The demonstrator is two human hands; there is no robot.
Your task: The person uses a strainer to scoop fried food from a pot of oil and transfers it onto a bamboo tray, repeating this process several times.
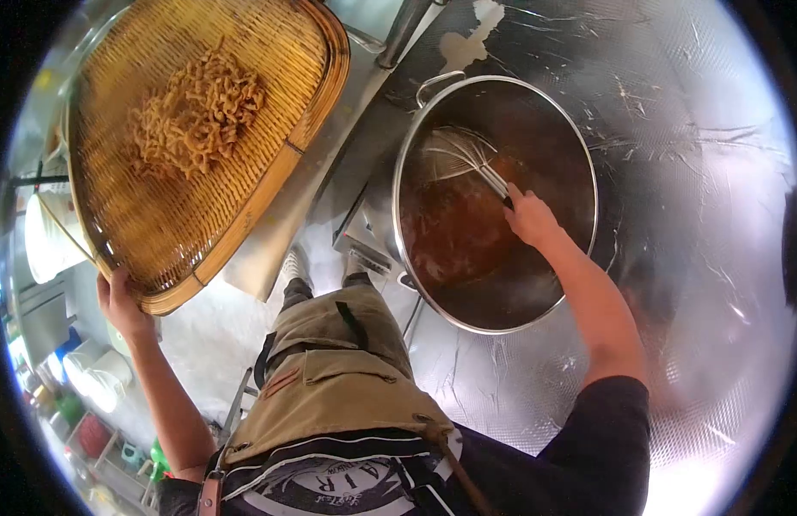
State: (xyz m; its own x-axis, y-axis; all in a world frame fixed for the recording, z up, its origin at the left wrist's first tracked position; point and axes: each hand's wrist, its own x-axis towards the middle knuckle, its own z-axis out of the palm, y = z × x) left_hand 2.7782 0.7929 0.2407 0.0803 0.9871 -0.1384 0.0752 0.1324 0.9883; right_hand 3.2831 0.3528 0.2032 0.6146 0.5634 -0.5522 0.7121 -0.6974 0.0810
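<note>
My left hand (pixel 123 305) is closed on the lower edge of a large, shallow woven bamboo tray (pixel 205 224), which is tilted. A heap of brown, strip-like food pieces (pixel 196 112) lies on the weave. On the other side, my right hand (pixel 533 217) grips the handle of a wire whisk (pixel 472 159). The whisk's wire end reaches into a big metal pot (pixel 594 172), at the surface of reddish-brown liquid (pixel 467 228). Part of the wires is hard to make out in the liquid. One loop handle (pixel 437 82) shows on the pot's far rim.
Shiny foil-like metal sheeting (pixel 674 206) surrounds the pot's right side. A dark metal bar (pixel 405 34) stands between tray and pot at the top. Shelves with several coloured items (pixel 93 434) are at lower left. A tan apron (pixel 338 378) covers my front.
</note>
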